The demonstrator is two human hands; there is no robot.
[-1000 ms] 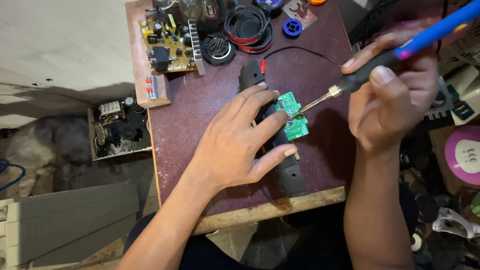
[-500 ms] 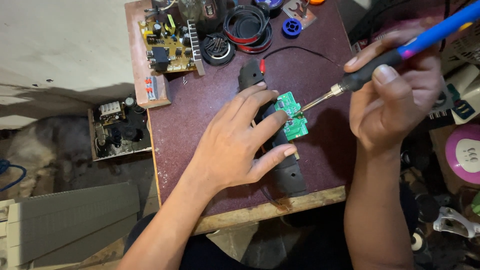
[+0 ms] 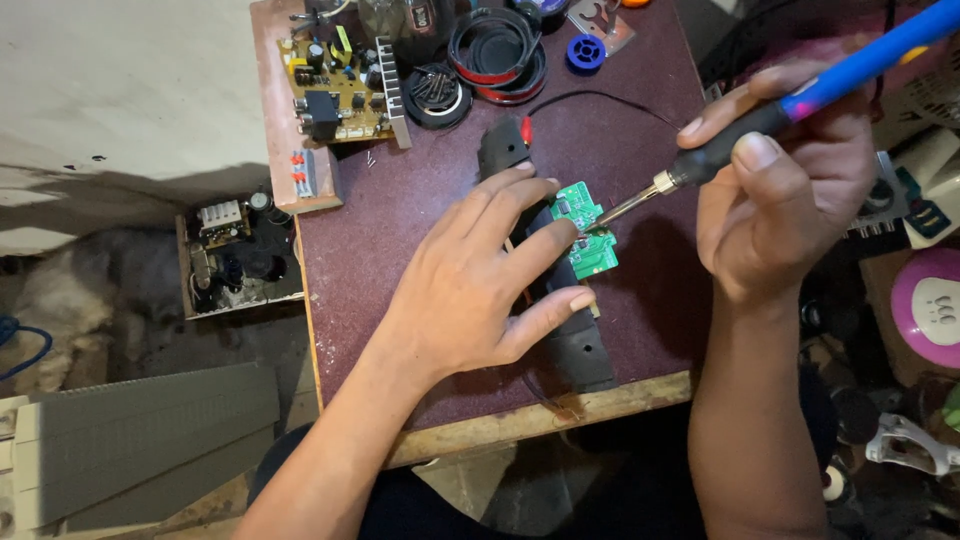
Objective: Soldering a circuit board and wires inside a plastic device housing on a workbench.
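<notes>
Maroon felt is covering the table (image 3: 400, 230), whose wooden front edge is showing worn and pale. The left hand (image 3: 480, 280) is lying flat and spread near the table's middle, its fingertips pressing on a small green board (image 3: 583, 232) and hiding the board's left part. Under the hand a long black casing (image 3: 580, 350) is running toward the front edge, mostly covered by the palm. The right hand (image 3: 790, 190) is closing around a soldering iron (image 3: 760, 118) with a black grip and blue handle, the handle's end cut off at the top right; its metal tip is touching the green board. At the far left corner a larger yellow-brown circuit board (image 3: 335, 85) is sitting with a ribbed heat sink. Beside it, along the far edge, black tape rolls (image 3: 500, 45) with a red rim and a small blue spool (image 3: 585, 52) are lying. A thin black wire (image 3: 600, 97) is curving past a red clip. Off the right edge, a pink round lid (image 3: 930, 310) is partly cut off, its marking too small to make out.
</notes>
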